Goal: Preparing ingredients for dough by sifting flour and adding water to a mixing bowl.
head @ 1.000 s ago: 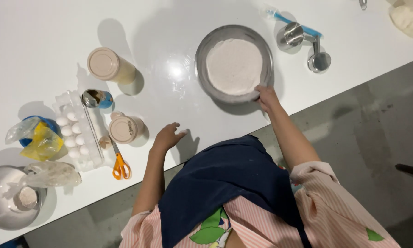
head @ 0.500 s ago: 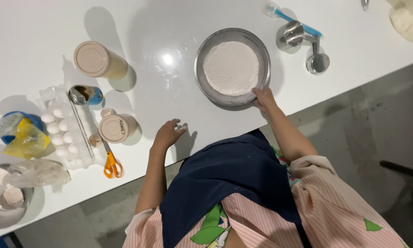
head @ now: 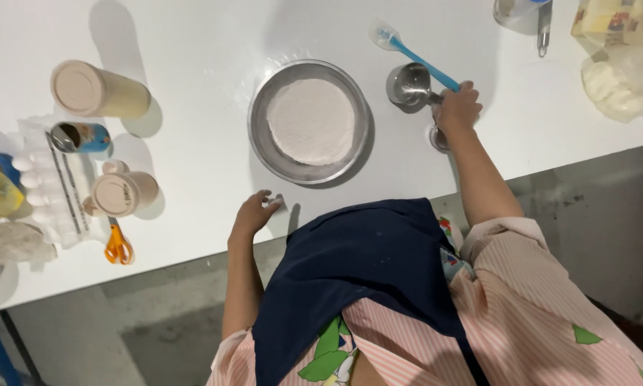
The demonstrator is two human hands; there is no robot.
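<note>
Fingers of the right hand [head: 459, 107] are curling around the handle end of a metal measuring cup [head: 409, 84], closing on it beside the blue spatula [head: 416, 54] lying across the white table [head: 193, 71]. Fingers of the left hand [head: 253, 213] are spreading loosely on the table edge, holding nothing. Between both hands, a metal bowl [head: 308, 121] is sitting with a flat layer of white flour already in it. Off to the left, two lidded tubs [head: 96, 89], a small can [head: 80, 136], an egg tray [head: 46, 182] and orange scissors [head: 117, 244] are lying untouched, so mixing appears barely begun.
</note>
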